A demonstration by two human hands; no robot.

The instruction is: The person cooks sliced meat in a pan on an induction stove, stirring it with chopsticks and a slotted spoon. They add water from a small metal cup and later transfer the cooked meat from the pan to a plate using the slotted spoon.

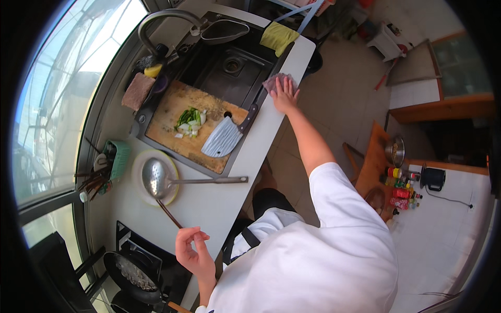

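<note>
My right hand (pixel 285 94) lies spread on a crumpled purplish cloth (pixel 271 83), pressing it on the white counter's edge beside the sink. My left hand (pixel 195 250) hovers over the counter near the hob, fingers loosely curled, with nothing visible in it. Near its fingertips end brown chopsticks (pixel 169 213), whose other end reaches a plate (pixel 137 178). A perforated metal skimmer (pixel 154 176) rests on this plate, handle across the counter. Over the sink, a wooden cutting board (pixel 168 135) carries cut green and white scallions (pixel 190 121) and a cleaver (pixel 223 137).
The black sink (pixel 242 78) has a curved faucet (pixel 168 13) and a yellow-green cloth (pixel 278 37) on its rim. A pan with food (pixel 133 277) stands on the hob (pixel 172 270). A green utensil holder (pixel 119 158) is by the window. Bottles (pixel 401 193) stand behind at the right.
</note>
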